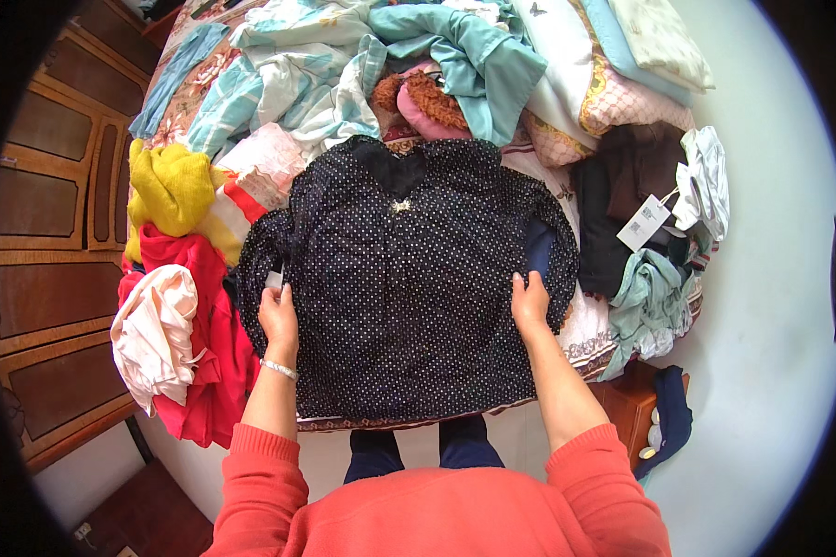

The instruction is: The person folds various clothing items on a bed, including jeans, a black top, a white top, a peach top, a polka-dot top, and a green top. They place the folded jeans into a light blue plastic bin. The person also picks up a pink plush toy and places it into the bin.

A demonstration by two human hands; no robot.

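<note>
A black top with white polka dots [404, 292] lies spread out on the bed in front of me, its neckline away from me and a small light ornament below it. My left hand [279, 317] pinches the garment near its left side, beside a small white tag [274, 279]. On the other side, my right hand [529, 303] grips the edge with thumb and fingers, just below a patch of dark blue cloth [538, 247] that shows at the sleeve. The fingertips of both hands are partly hidden in the fabric.
Yellow knitwear [171, 188], a red garment [209, 348] and pale pink cloth [157, 334] are heaped at left. Right of the top lie black trousers or similar cloth [595, 230], a tagged white garment [703, 181] and a green scarf-like cloth [644, 292]. Wooden cabinets [42, 202] stand left.
</note>
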